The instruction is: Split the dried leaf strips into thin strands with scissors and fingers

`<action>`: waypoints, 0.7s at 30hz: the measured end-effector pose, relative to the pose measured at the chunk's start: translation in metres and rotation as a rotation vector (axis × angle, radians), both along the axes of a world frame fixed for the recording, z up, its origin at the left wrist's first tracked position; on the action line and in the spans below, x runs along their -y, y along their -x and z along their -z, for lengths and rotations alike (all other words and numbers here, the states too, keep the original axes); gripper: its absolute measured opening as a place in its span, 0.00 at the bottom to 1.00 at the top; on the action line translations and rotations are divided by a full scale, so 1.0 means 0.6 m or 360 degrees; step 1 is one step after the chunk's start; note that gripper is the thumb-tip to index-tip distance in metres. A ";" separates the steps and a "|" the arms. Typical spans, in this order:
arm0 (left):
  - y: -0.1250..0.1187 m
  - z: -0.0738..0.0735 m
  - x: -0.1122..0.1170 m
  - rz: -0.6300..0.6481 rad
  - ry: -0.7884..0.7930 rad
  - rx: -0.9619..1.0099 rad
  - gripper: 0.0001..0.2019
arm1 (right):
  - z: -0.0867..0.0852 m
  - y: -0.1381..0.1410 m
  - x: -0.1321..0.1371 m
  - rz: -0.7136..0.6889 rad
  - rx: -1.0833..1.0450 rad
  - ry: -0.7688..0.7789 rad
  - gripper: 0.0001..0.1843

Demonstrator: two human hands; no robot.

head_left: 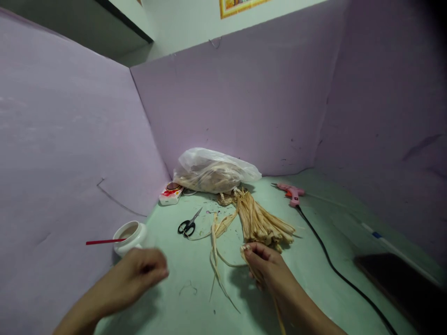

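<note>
My right hand [265,267] pinches the end of a pale braid of dried plant strips, and loose tails hang below the palm. Thin loose strips [215,242] trail over the table to the left of these fingers. Just behind lies a thick bundle of dried straw-coloured strips [263,221]. Beside a white pot [130,235] with a red stick [104,242] in it, my left hand [141,274] is raised over the table. Its fingers are curled in and slightly blurred; nothing shows in them.
Black-handled scissors [188,226] lie mid-table. At the back are a plastic bag [216,170] of fibre and a small white-and-red pack [170,195]. On the right are a pink glue gun [291,191], its black cord [324,253] and a dark flat object [394,284]. Purple panels [244,107] enclose the table.
</note>
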State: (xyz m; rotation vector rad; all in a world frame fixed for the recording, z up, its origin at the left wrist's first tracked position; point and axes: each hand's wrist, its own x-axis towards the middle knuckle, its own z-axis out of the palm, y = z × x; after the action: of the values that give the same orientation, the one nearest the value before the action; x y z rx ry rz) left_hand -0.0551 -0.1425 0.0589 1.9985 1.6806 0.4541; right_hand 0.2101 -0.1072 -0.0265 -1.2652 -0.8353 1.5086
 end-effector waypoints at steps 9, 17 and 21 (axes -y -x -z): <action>-0.126 0.097 -0.149 0.0304 -0.0095 -0.0889 0.18 | 0.023 0.005 -0.007 -0.0024 -0.0028 -0.0079 0.14; -0.105 0.061 -0.189 -0.0204 -0.0128 -0.1015 0.15 | 0.018 0.002 -0.009 -0.0024 -0.0059 -0.0065 0.15; -0.079 0.088 -0.236 -0.0332 -0.0043 -0.1058 0.16 | 0.009 -0.002 -0.009 -0.0005 -0.0036 -0.0016 0.16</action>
State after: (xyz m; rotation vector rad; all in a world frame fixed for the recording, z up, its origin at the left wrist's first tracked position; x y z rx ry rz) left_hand -0.0076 -0.0009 0.0062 2.1401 2.2910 -0.1538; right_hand 0.2112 -0.1015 -0.0316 -1.2376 -0.8296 1.5170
